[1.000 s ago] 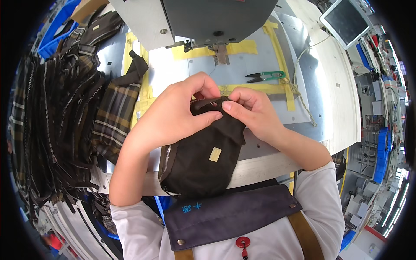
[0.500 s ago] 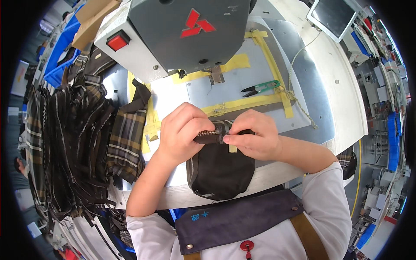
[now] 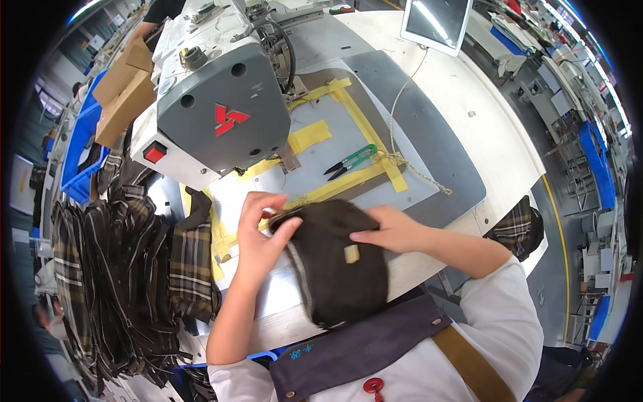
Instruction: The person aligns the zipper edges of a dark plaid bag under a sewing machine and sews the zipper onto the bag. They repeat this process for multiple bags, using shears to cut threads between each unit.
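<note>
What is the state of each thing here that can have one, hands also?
Dark pouch: held, slightly blurred; zipper open or closed unclear.
Left hand: at the pouch's upper left corner, thumb and index finger parted.
Right hand: grasping the pouch's right side.
Green-handled snips: lying, blades apart.
Screen: dark, with glare.
Cardboard box: flap open.
Zippered cloth pieces: heaped.

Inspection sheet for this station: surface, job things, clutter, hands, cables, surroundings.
Surface: white table, metal plate on it, yellow tape.
Job things: dark pouch, pale label facing up, zip along its left side.
Clutter: snips near the tape; pile of dark and plaid pieces at left.
Hands: left hand at pouch's upper left corner, grip unclear; right hand holds its right side.
Cables: black cable beside machine; pale cord from screen toward snips.
Surroundings: machine upper left; screen top right; blue bin and box behind pile.
</note>
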